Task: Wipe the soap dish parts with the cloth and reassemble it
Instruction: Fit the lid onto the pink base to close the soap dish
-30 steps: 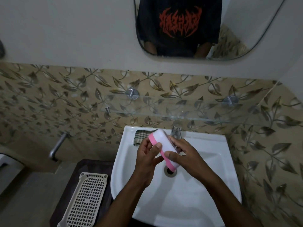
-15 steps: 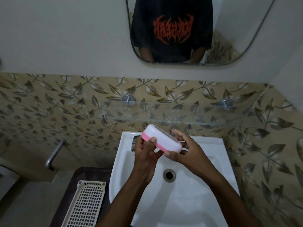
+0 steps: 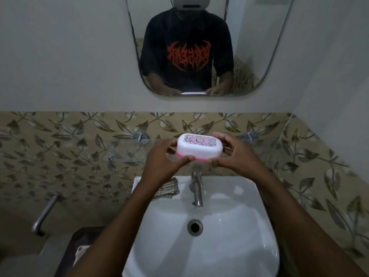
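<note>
Two large fixtures fill the view: a white sink [image 3: 229,256] and, on the wall above it, a rounded mirror [image 3: 259,56] that reflects a person in a dark shirt with red print. A glass shelf [image 3: 127,150] runs across the leaf-patterned tiles above the sink's back edge. Left of the sink is a dark worktop [image 3: 83,234].

Over the back of the sink, directly above the tap [image 3: 196,188] and level with the shelf, both hands hold the soap dish [image 3: 199,148]. The left hand [image 3: 159,158] clasps the dish's left end, thumb laid along the near edge and fingers curled behind. The right hand [image 3: 233,154] clasps the right end in the same way, thumb at the near edge and fingers wrapped over the far corner. I cannot tell whether the dish rests on the glass or is held just clear of it.

The dish is assembled and level, a rounded rectangle with a milky white lid seated on a pink base that shows only as a narrow band along the bottom. Its lid carries a label of dark scrollwork around a pale pink oval with a small round emblem.

A checked cloth [image 3: 168,189] lies crumpled on the sink's back-left rim, partly hidden by the left forearm. The round drain [image 3: 195,227] sits in the middle of the sink.
</note>
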Motion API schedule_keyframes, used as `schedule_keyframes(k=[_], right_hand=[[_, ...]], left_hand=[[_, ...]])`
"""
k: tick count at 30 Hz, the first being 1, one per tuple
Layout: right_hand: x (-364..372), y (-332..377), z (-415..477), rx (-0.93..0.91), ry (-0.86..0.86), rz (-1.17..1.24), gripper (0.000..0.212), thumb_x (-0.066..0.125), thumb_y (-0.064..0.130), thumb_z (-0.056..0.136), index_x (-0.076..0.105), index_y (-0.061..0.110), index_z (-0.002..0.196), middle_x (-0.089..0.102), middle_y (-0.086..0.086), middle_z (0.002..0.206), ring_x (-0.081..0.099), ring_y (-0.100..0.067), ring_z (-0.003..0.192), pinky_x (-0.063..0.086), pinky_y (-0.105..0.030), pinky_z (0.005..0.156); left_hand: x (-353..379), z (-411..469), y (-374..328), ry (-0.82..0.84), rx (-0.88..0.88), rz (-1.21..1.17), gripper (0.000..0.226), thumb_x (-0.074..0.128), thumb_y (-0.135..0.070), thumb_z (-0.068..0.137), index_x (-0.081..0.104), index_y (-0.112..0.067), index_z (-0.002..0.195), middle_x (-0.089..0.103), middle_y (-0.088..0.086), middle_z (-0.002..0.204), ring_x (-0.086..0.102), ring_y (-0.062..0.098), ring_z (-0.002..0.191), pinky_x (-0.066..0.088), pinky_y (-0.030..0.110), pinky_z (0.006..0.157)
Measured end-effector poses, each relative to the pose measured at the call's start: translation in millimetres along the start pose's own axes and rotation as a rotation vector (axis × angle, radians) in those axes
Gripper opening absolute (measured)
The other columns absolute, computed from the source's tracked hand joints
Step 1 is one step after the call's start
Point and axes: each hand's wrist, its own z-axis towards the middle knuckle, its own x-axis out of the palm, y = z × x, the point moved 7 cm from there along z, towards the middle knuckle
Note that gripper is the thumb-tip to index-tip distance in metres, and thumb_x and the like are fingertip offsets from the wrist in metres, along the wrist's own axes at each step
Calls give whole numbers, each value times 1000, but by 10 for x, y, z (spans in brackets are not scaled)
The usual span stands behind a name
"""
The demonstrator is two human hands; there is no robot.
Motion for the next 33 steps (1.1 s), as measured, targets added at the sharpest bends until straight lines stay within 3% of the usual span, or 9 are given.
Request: schedule_keyframes(k=[2, 6, 8, 11, 17, 21, 29, 33], right_hand=[[-48, -73, 155, 2, -4, -61, 87, 90, 8, 61, 49, 7, 138, 57, -2, 131, 60, -8, 115, 47, -15, 96], [-109, -148, 369, -42, -27, -204, 98, 89, 36, 49, 53, 5, 135, 57, -10, 131, 61, -18, 116, 50, -34, 102], [-143, -153, 436, -61, -36, -293, 92, 90, 31, 51, 55, 8, 133, 58, -9, 129, 61, -18, 112, 51, -38, 100], [-157, -173, 511, -56, -21, -356, 89, 92, 20, 55, 54, 9, 135, 58, -7, 130, 59, -16, 110, 52, -35, 97], [-121, -289, 596, -52, 13, -380, 86, 91, 14, 54, 56, 9, 132, 59, -8, 125, 59, -21, 112, 51, -38, 96], [-100, -320, 590, -54, 20, -409, 83, 90, 11, 57, 56, 9, 133, 60, -10, 122, 57, -19, 109, 45, -26, 91], [-86, -274, 574, -99, 20, -453, 75, 88, 10, 60, 59, 8, 129, 62, -13, 121, 56, -27, 111, 44, -32, 91], [-162, -242, 544, -74, -46, -449, 76, 89, 15, 60, 57, 12, 128, 56, -8, 125, 54, -26, 118, 44, -32, 96]], left_hand=[[26, 172, -46, 9, 66, 128, 58, 85, -49, 64, 70, -21, 113, 65, -5, 102, 61, 9, 83, 45, 15, 68], [170, 420, 36, 42, 58, 279, 65, 84, -55, 60, 70, -21, 113, 66, -2, 103, 61, 14, 81, 51, 30, 71], [252, 490, 100, 65, 34, 338, 72, 76, -67, 56, 69, -22, 113, 67, -3, 105, 62, 17, 87, 53, 33, 74], [337, 531, 152, 85, 24, 385, 80, 63, -77, 52, 69, -26, 114, 68, -4, 108, 62, 16, 95, 54, 35, 77], [428, 516, 133, 71, 4, 436, 65, 78, -61, 61, 67, -29, 117, 67, 1, 108, 64, 20, 95, 54, 34, 73], [474, 507, 162, 64, -18, 471, 64, 80, -56, 63, 67, -28, 119, 65, 2, 110, 64, 22, 99, 48, 30, 71], [478, 510, 224, 50, -36, 540, 70, 75, -63, 65, 63, -24, 122, 62, 1, 112, 63, 22, 101, 51, 33, 72], [246, 379, 198, -66, -18, 472, 55, 71, -62, 72, 66, -23, 111, 64, -2, 102, 61, 17, 94, 53, 34, 73]])
